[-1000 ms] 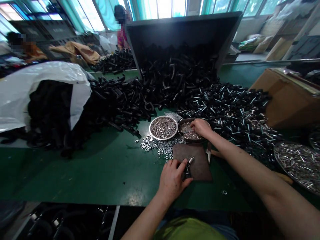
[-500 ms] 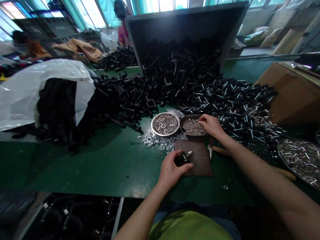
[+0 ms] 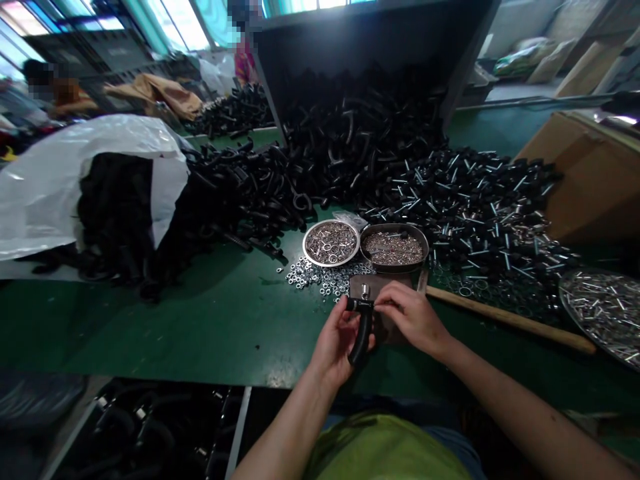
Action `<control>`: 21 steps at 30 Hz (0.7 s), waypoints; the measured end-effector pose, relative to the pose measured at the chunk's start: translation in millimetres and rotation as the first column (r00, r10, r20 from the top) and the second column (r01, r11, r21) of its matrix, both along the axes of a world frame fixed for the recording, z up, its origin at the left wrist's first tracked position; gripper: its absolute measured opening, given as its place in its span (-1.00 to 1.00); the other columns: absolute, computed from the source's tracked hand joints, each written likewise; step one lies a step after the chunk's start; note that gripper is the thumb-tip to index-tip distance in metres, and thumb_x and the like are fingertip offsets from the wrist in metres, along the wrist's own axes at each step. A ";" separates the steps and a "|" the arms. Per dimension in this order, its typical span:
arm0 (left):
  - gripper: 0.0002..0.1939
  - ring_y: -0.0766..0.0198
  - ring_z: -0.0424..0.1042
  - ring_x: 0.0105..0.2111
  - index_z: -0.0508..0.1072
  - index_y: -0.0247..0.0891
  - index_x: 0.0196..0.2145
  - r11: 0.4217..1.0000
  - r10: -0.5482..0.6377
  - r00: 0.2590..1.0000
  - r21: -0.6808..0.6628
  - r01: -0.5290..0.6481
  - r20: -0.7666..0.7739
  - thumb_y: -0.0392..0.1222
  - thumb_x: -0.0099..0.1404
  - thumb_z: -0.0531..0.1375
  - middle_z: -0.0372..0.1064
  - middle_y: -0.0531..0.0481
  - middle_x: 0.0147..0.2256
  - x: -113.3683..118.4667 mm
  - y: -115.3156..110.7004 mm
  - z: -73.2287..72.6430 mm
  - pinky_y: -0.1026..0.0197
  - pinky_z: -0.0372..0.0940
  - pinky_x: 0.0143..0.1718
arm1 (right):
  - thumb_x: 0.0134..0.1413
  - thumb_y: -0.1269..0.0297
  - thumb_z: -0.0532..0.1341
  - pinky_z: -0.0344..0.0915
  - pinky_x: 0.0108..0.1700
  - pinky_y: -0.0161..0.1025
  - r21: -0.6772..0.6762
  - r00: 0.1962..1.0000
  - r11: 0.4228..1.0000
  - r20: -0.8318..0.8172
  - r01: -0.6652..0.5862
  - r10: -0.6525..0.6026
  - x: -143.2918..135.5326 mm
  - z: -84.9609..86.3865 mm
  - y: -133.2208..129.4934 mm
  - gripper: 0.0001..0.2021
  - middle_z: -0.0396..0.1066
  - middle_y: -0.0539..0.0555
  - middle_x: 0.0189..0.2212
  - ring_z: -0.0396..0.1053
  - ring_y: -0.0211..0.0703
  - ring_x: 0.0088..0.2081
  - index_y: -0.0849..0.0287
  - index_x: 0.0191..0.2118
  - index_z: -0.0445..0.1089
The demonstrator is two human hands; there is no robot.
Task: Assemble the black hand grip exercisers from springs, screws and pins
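My left hand (image 3: 336, 343) is closed around a black curved handle (image 3: 361, 340), which has a short crosspiece at its top and a silver threaded end pointing away from me. The fingers of my right hand (image 3: 413, 315) pinch at the right end of that crosspiece; whatever small part they hold is too small to make out. Both hands are over a brown square pad (image 3: 359, 285). Just beyond it stand an oval tin (image 3: 395, 268) of tiny metal parts and a round white-rimmed bowl (image 3: 331, 264) of metal pins and rings.
Loose nuts (image 3: 305, 275) lie before the bowl. A wooden-handled hammer (image 3: 510, 319) rests at right, near a tray of metal pins (image 3: 605, 313). Black handles (image 3: 250, 193) and bolted black knobs (image 3: 475, 193) are heaped behind. A cardboard box (image 3: 575, 180) stands at right.
My right hand has come back from the oval tin to the crosspiece. My left hand has turned the handle, so its curved grip now shows, pointing toward me.
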State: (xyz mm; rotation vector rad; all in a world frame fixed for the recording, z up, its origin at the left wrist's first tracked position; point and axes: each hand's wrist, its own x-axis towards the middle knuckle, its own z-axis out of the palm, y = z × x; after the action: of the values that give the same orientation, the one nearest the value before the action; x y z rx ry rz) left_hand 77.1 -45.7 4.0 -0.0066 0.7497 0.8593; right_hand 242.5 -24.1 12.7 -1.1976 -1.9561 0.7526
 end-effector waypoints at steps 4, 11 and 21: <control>-0.58 0.37 0.39 -0.52 0.41 -0.36 -0.26 0.997 -0.019 0.985 0.068 0.031 -0.170 0.10 0.16 0.20 0.40 -0.05 -0.41 2.7 -1.4 -5.1 0.30 0.37 -0.50 | 0.09 0.46 0.14 0.23 -0.26 -0.27 -0.007 0.998 1.000 0.056 -0.005 0.006 4.2 -1.9 0.2 -0.89 0.34 0.02 -0.42 0.32 -0.21 -0.32 0.15 -0.43 0.30; -0.48 0.16 0.38 -0.18 0.40 -0.26 -0.10 0.687 0.083 0.558 0.453 0.568 -0.826 0.00 0.00 0.33 0.40 -0.09 -0.17 0.8 10.8 -11.1 0.13 0.27 -0.12 | 0.17 0.35 0.08 0.10 -0.34 -0.26 0.259 0.859 0.925 0.498 -0.278 0.118 29.8 -24.7 17.8 -0.89 0.38 0.08 -0.38 0.28 -0.19 -0.32 0.17 -0.30 0.34; -0.39 0.07 0.26 -0.11 0.28 -0.17 0.01 0.293 0.573 -0.099 0.091 0.952 -0.813 0.02 0.01 0.32 0.34 -0.06 -0.15 3.3 1.0 -23.0 0.04 0.20 -0.11 | 0.16 0.20 0.10 0.11 -0.27 -0.18 0.262 0.683 0.965 0.706 -0.008 -0.187 90.9 -25.7 -0.3 -0.83 0.36 0.17 -0.33 0.23 -0.03 -0.24 0.17 -0.30 0.36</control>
State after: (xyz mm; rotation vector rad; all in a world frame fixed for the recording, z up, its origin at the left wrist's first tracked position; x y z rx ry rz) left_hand 80.5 -44.7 -19.0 2.3343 1.4383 0.4314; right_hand 333.3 -24.4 -13.0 -1.5710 -2.4952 -0.0854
